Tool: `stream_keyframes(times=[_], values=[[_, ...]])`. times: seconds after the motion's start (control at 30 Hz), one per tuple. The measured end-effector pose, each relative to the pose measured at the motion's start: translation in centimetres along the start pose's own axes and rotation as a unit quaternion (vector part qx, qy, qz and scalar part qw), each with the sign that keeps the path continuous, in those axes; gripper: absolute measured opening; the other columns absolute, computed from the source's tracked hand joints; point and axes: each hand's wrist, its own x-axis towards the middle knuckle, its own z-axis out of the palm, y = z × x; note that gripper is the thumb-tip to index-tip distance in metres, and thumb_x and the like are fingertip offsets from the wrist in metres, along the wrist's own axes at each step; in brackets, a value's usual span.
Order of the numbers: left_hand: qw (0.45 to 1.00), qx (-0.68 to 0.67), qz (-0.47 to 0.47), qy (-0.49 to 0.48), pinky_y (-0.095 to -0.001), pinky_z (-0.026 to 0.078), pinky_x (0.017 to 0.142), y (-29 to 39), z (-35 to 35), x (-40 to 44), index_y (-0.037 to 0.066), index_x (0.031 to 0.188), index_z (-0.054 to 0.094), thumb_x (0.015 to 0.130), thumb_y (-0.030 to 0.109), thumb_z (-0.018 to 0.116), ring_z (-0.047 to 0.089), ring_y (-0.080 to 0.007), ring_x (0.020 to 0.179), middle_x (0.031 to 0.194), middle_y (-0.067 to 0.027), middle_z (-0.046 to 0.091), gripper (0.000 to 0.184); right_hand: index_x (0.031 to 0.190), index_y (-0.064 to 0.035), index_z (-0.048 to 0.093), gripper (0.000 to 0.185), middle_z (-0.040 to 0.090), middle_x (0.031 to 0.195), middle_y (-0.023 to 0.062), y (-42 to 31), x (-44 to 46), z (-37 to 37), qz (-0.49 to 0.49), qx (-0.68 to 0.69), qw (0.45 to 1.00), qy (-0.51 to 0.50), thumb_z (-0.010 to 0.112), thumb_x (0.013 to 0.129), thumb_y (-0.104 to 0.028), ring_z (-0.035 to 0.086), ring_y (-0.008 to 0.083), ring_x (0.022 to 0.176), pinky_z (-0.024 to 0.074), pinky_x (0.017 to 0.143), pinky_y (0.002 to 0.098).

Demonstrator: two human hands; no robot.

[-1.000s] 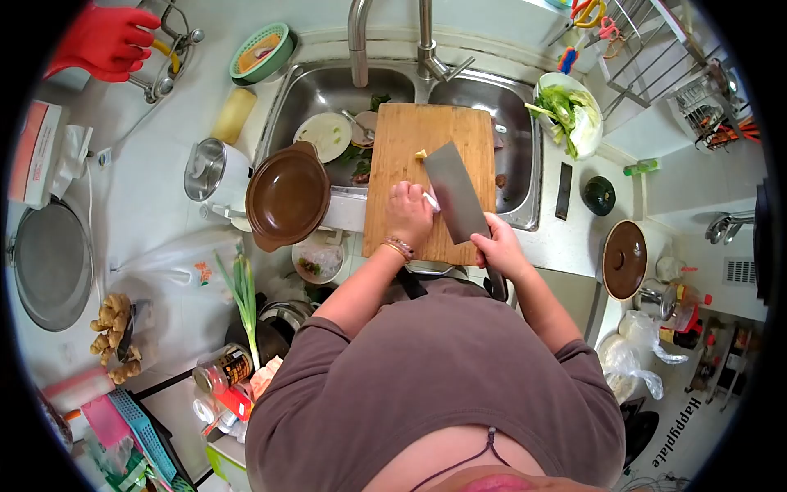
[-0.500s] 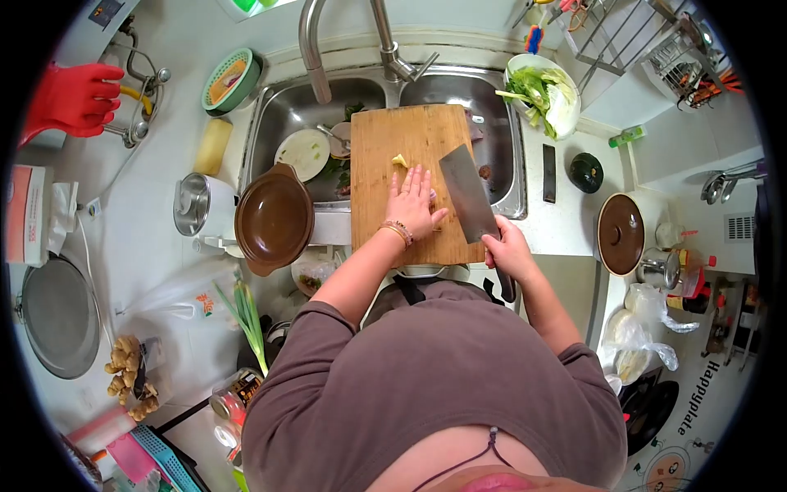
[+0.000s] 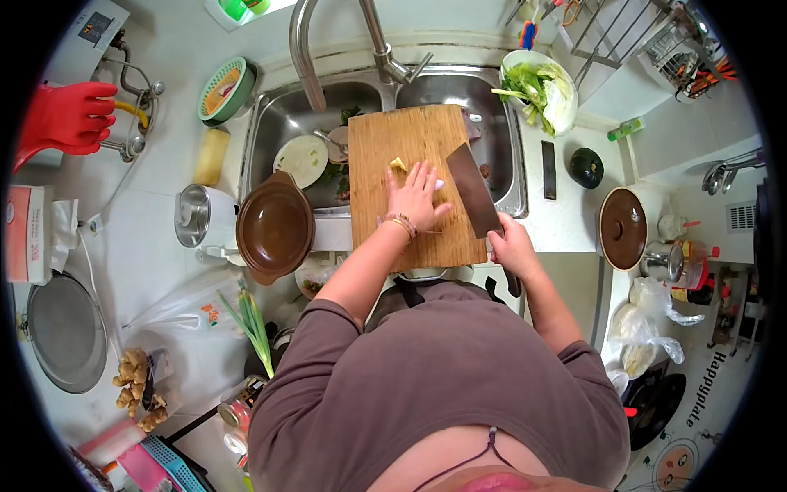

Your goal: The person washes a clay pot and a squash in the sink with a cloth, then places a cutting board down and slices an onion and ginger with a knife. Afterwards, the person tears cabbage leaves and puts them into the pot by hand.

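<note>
My left hand lies with its fingers stretched out over the wooden cutting board. Beside its fingertips is a small yellow piece that looks like ginger. A small whitish bit shows at the right edge of the fingers, perhaps garlic; anything under the palm is hidden. The handle of a cleaver is gripped in my right hand. Its broad blade points up and left over the right side of the board, apart from my left hand.
The board bridges the double sink. To its left are a white plate in the basin and a brown pot lid near the counter edge. A bowl of leafy greens stands back right, near a dark green squash.
The cleaver blade has tilted and now looks darker, with its tip slightly farther right. My left hand has shifted a little on the board, its fingers somewhat more spread.
</note>
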Motion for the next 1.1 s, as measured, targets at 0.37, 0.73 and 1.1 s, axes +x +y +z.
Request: stream_keyframes(times=[0.37,0.73,1.1], values=[[0.942,-0.28,0.108,0.151,-0.0383,0.048,0.087,-2.6,2.6,0.5,0.005,0.099,0.064,0.078,0.011,0.068,0.055,-0.0311,0.102,0.109,-0.0134,0.058,0.022,0.111,-0.0018,0.055,0.028,0.065,0.085,0.0224,1.4,-0.6,-0.3,-0.09,-0.172,0.981,0.015,0.05,0.083,-0.004,0.062,0.0417,0.076,0.0494,0.069,0.0477],[0.935,-0.247,0.119,0.225,-0.0376,0.05,0.08,-2.2,3.8,-0.3,0.003,0.091,0.063,0.076,0.003,0.063,0.057,-0.031,0.092,0.093,-0.012,0.06,0.015,0.101,-0.0032,0.055,0.018,0.063,0.083,0.0232,-3.2,1.6,-1.9,-0.109,-0.345,0.93,-0.067,0.048,0.086,-0.01,0.06,0.0434,0.081,0.0471,0.071,0.0517],[0.931,-0.254,0.12,0.234,-0.0382,0.049,0.078,-1.3,2.6,0.4,0.002,0.088,0.059,0.076,0.002,0.06,0.056,-0.0305,0.089,0.092,-0.0132,0.054,0.012,0.1,-0.0005,0.053,0.016,0.062,0.084,0.0266,-2.9,2.3,-2.5,-0.07,-0.292,0.947,-0.115,0.053,0.087,-0.01,0.058,0.0456,0.085,0.0466,0.074,0.0518]])
